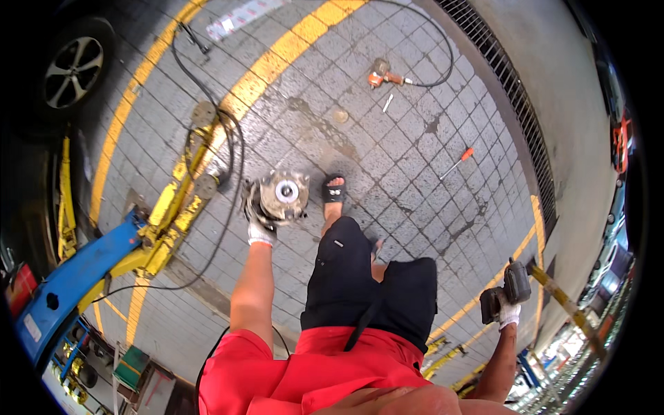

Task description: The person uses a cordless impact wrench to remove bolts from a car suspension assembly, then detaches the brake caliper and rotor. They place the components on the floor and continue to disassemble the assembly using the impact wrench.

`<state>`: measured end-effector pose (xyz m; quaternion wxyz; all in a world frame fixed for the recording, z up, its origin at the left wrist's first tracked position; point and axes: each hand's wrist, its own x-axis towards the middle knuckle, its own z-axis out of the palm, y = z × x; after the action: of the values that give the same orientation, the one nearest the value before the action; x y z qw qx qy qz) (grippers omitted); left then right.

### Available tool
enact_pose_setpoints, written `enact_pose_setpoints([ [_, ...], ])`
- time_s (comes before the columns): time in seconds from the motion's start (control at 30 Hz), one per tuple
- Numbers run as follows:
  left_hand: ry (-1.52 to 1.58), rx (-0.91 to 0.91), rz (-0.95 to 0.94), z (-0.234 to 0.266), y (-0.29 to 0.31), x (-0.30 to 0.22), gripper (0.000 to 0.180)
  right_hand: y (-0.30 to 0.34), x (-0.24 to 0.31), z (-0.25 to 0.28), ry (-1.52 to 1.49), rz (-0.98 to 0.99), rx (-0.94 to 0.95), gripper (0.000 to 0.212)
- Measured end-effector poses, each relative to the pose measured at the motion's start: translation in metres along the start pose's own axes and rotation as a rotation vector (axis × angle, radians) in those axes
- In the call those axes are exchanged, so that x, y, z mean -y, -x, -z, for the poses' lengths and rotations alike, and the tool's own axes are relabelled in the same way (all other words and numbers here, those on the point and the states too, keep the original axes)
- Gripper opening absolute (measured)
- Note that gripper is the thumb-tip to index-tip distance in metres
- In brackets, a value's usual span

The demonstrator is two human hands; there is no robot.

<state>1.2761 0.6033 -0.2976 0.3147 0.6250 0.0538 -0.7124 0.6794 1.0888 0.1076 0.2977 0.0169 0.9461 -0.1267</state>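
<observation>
My left hand (260, 232), in a white glove, is closed on a dirty metal wheel hub assembly (282, 196) with a pale ring around its centre hole. It is held above the floor, left of my sandalled foot. Out to the right, my gloved right hand (510, 313) is wrapped around a dark cordless power tool (516, 281), probably an impact wrench. Its battery end sticks out to the left of the hand. The fingers of both hands are partly hidden by what they hold.
A yellow lift arm (166, 214) and blue lift post (62, 290) stand at left, beneath a looping black hose (228, 207). On the tiled floor lie an orange air tool (384, 77) and an orange-handled screwdriver (458, 163). A drain grate (508, 76) runs along the right.
</observation>
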Motion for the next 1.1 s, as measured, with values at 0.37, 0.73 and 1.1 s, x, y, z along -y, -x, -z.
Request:
enact_pose_setpoints([
  [0.37,-0.076,-0.280,-0.025,-0.196,-0.224,0.123,0.027,-0.341,0.177,-0.116,0.439,0.401,0.342,0.038],
  [0.73,-0.324,-0.641,-0.232,-0.314,-0.266,0.240,0.075,-0.684,0.305,-0.380,0.472,0.473,0.659,0.046],
  [1.1,-1.150,0.006,-0.710,-0.451,-0.208,0.311,0.025,-0.762,0.317,-0.499,0.273,0.150,0.566,0.023],
])
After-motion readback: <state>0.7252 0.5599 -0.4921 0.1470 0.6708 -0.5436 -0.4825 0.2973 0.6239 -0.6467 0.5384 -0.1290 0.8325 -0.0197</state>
